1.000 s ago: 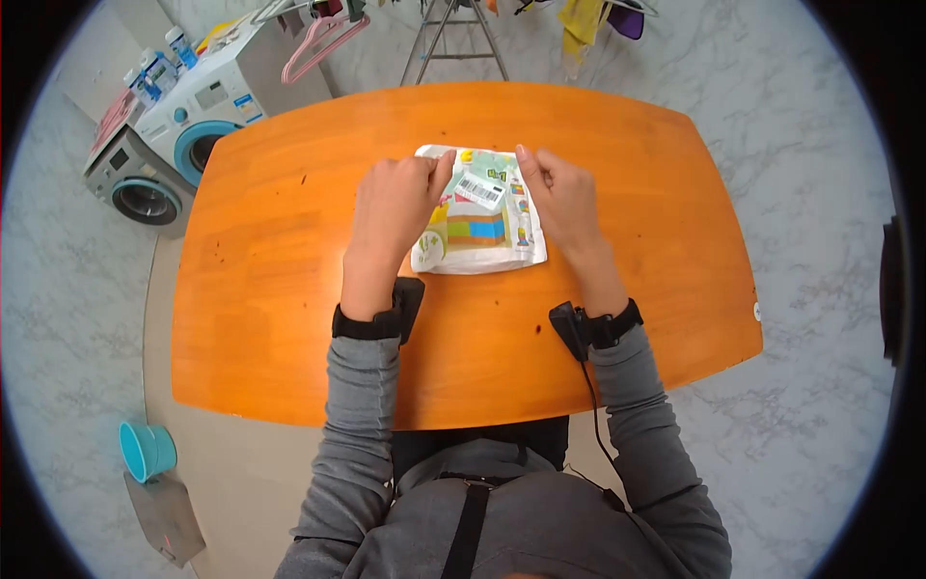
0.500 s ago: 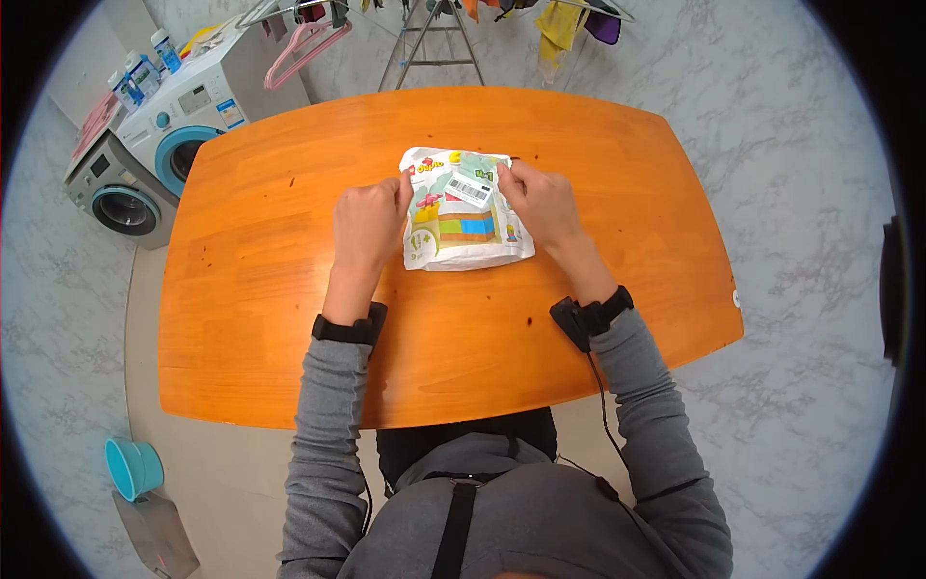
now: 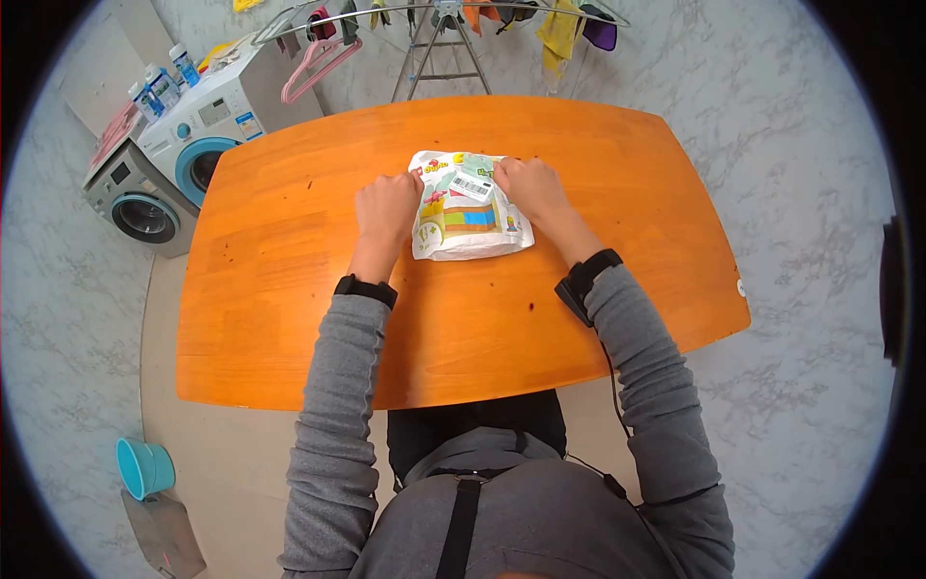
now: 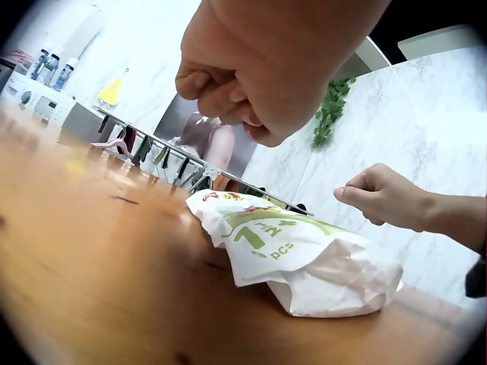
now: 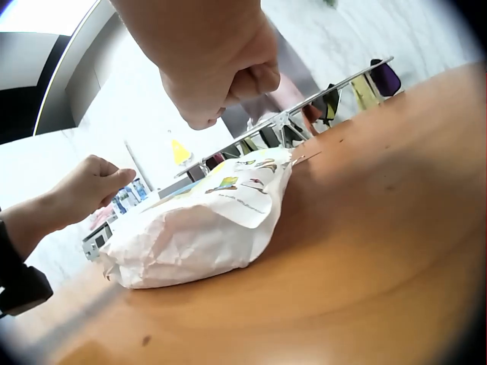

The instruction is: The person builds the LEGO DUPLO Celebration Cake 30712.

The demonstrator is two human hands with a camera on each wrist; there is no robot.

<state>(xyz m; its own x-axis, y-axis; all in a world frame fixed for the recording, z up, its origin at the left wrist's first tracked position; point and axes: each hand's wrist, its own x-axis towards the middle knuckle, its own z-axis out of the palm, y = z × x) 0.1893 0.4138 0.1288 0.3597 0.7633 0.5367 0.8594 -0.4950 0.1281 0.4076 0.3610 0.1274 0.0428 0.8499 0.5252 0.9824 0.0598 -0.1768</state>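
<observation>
A white printed pouch (image 3: 473,230) with a barcode label, bright toy pictures and what looks like the word "duplo" lies on the orange wooden table (image 3: 289,280). My left hand (image 3: 388,207) is a fist at the pouch's upper left edge in the head view. At the upper right edge is my right hand (image 3: 535,188), also curled. Both wrist views show the fists raised above the puffed pouch, with air between: the left hand (image 4: 259,68) and the right hand (image 5: 217,61) grip nothing visible. The pouch's near end (image 5: 183,243) is crumpled.
Two washing machines (image 3: 145,217) with bottles (image 3: 162,85) on top stand beyond the table's left end. A drying rack (image 3: 444,75) with hanging clothes and pink hangers (image 3: 313,69) is behind it. A blue bucket (image 3: 145,468) sits on the floor at lower left.
A second ago both hands were over the pouch's upper part with thumbs raised. They have moved apart to its side edges, and the thumbs are now tucked in. The head view has shifted slightly.
</observation>
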